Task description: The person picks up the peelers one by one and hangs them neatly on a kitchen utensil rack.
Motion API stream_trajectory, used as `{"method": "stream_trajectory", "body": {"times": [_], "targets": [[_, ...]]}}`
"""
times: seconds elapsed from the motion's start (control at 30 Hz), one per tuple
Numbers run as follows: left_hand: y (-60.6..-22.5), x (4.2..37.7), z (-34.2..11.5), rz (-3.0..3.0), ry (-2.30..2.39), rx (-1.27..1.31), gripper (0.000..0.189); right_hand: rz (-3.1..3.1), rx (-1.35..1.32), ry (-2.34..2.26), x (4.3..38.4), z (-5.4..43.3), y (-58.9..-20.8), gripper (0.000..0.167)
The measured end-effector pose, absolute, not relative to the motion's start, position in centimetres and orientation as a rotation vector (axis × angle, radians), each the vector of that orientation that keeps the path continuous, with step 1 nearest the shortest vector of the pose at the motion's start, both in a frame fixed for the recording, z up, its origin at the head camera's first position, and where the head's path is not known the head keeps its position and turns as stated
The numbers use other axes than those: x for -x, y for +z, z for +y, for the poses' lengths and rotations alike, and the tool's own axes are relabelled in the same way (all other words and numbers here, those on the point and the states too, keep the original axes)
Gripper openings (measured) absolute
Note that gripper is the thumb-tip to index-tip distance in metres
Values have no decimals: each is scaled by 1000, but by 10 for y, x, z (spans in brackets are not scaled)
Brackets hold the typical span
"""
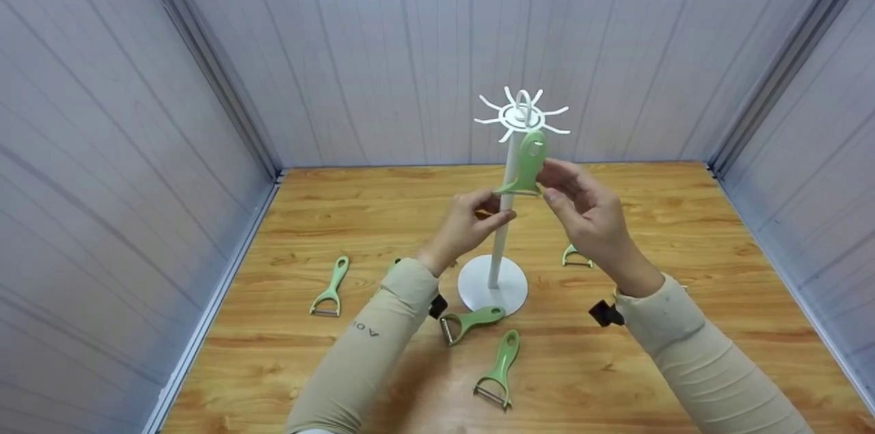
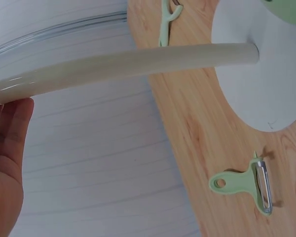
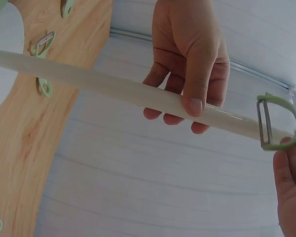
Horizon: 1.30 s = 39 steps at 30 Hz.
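My left hand point(image 1: 468, 225) grips the white pole point(image 1: 501, 242) of an upright stand about midway up, thumb in front and fingers behind. At the top, a ring of white hooks point(image 1: 521, 117) spreads outward. A light green Y-shaped peeler point(image 1: 530, 164) hangs there by its handle hole, blade end down, with a white hook tip showing through the hole. My right hand point(image 1: 591, 208) is at the peeler's right side, its fingers loosely extended and thumb apart. In the right wrist view, right fingertips point(image 3: 286, 153) are right at the frame of the peeler point(image 3: 288, 118).
The round white base point(image 1: 493, 283) stands on the wooden table. Green peelers lie around it: one at left point(image 1: 333, 287), one by the base point(image 1: 473, 321), one in front point(image 1: 504, 369), and one point(image 1: 577, 256) partly behind the right hand. Panel walls point(image 1: 410, 51) enclose the table.
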<state>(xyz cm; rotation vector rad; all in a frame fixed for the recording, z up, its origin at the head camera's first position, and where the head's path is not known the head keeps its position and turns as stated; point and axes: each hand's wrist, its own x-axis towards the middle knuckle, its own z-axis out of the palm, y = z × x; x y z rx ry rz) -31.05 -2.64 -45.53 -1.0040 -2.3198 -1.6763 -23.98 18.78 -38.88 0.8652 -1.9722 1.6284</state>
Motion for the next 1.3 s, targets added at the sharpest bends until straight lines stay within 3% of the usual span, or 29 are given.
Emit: {"method": "stream_trajectory", "body": {"times": [0.83,1.3], "targets": [[-466,312,-33,-2440,-1638,1021,19,-2192,-682,1544,224,234,-491,51],[-464,314,-33,-2464,-1598,1028,18,-2373,-884,1242,215,232,-530,52]]}}
